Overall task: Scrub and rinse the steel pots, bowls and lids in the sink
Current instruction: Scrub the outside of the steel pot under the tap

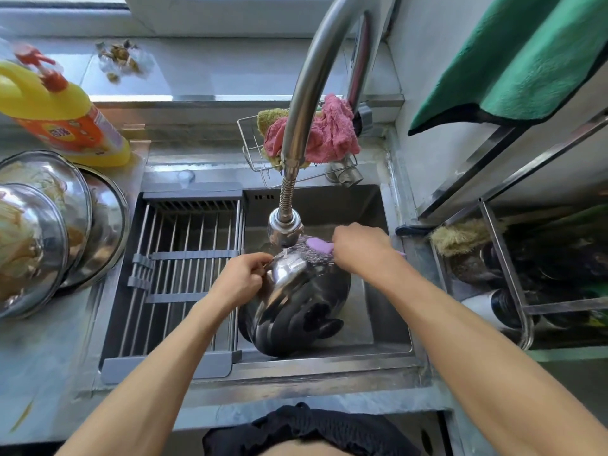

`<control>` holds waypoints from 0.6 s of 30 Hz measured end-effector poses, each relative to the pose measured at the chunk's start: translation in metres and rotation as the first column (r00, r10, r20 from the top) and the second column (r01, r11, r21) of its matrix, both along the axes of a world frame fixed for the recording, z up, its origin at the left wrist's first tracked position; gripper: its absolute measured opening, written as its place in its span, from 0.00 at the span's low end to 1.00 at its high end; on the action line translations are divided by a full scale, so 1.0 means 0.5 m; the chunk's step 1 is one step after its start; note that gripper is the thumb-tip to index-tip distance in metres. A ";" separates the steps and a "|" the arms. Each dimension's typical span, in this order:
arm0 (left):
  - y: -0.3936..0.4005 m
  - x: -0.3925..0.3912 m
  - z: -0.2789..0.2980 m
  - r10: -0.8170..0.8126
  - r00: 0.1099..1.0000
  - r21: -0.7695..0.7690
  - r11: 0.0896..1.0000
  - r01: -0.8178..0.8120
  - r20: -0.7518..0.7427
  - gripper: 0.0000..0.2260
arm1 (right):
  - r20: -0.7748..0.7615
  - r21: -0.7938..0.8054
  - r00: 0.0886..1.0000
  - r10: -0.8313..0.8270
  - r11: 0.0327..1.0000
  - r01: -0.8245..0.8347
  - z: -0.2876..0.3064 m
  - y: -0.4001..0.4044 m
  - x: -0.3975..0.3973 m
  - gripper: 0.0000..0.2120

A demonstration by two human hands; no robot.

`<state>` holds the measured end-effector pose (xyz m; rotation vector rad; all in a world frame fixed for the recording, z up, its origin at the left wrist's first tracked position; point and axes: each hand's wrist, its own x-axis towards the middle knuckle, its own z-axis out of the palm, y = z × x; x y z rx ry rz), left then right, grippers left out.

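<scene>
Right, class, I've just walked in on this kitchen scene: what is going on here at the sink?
A person is washing up. The left hand grips the rim of a steel pot tilted in the sink, under the tap head. The right hand holds a purple-handled steel scrubber against the pot. More steel bowls wait stacked on the counter to the left, beside a yellow detergent bottle.

Left hand (242, 280) gripping steel pot (292, 307) rim, right hand (360, 246) holding scrubber (316, 247)

A home kitchen: steel sink (391, 317) under a faucet (306, 103), dish soap bottle (65, 116) alongside.
</scene>
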<state>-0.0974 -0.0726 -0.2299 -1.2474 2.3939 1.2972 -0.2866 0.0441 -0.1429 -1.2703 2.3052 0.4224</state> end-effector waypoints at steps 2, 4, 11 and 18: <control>-0.015 0.022 0.001 -0.077 0.990 0.036 0.997 0.073 0.118 0.17 | -0.023 0.040 0.997 -0.079 0.996 0.080 -0.005 0.016 -0.020 0.19; -0.014 0.003 0.001 -0.089 0.987 -0.010 0.996 0.091 0.133 0.12 | -0.041 0.029 0.999 -0.018 0.999 0.019 -0.008 0.013 -0.005 0.17; 0.001 0.002 -0.009 -0.079 0.991 -0.045 0.995 0.084 0.109 0.14 | -0.032 0.046 0.999 -0.019 0.999 0.021 -0.001 0.009 -0.008 0.17; 0.013 -0.040 0.002 -0.066 0.998 -0.149 0.986 0.069 0.024 0.11 | -0.039 -0.072 0.990 0.134 0.988 -0.136 -0.002 -0.010 0.046 0.13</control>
